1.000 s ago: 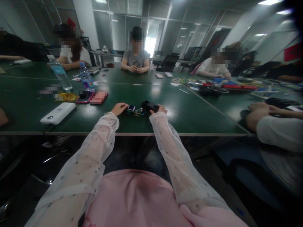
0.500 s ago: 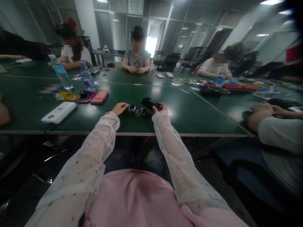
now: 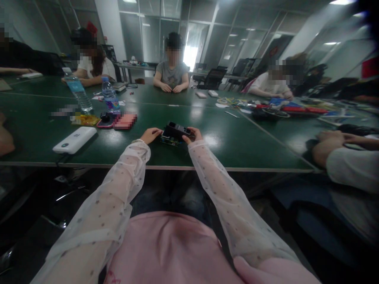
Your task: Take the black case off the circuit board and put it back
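Observation:
A green circuit board (image 3: 170, 141) with a small screen lies on the green table in front of me. My left hand (image 3: 151, 135) pinches the board at its left end, fingers closed. From the right, my right hand (image 3: 194, 135) grips a black plastic case (image 3: 178, 130) by its right end. The case is over the board, tilted slightly, and hides most of the board's top and screen. Whether the two touch I cannot tell.
A white power bank (image 3: 75, 140) with a cable lies to my left. Beyond it stand two water bottles (image 3: 111, 96) near a pink-edged phone (image 3: 106, 121) and a red case (image 3: 125, 121). Tools and wires (image 3: 272, 108) cover the far right. Other people sit around the table (image 3: 237, 146).
My right hand has moved left with the black case, which now covers the board's screen and upper side. The left hand has stayed at the board's left end.

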A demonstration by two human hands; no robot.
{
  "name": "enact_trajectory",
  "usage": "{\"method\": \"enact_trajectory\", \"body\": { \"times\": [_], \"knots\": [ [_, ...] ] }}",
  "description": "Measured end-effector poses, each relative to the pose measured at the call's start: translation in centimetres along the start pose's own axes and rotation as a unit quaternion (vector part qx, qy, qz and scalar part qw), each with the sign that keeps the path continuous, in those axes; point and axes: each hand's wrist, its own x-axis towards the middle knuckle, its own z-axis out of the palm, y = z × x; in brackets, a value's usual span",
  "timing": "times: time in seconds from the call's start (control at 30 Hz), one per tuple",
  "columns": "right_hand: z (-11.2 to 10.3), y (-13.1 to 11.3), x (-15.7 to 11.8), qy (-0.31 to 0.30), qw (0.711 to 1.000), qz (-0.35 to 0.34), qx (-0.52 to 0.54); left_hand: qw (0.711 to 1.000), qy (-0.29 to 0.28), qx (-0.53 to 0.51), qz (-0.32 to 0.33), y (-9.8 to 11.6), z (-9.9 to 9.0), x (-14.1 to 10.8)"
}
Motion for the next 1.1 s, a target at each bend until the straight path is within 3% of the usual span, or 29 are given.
{"method": "enact_trajectory", "body": {
  "times": [0.23,0.5,0.73,1.1],
  "knots": [
    [0.7,0.1,0.2,-0.072,0.994,-0.021,-0.076,0.999,0.024,-0.033,-0.019,0.2,-0.1,0.2],
    [1.1,0.7,0.2,-0.15,0.971,0.007,-0.186,0.993,0.031,-0.095,-0.063,0.7,-0.2,0.1],
    [1.0,0.1,0.0,-0.139,0.959,-0.005,-0.248,0.994,-0.031,-0.089,-0.048,1.8,-0.2,-0.9],
    [1.0,0.5,-0.1,-0.146,0.956,0.011,-0.255,0.997,-0.029,-0.046,-0.05,1.8,-0.2,-1.0]
  ]
}}
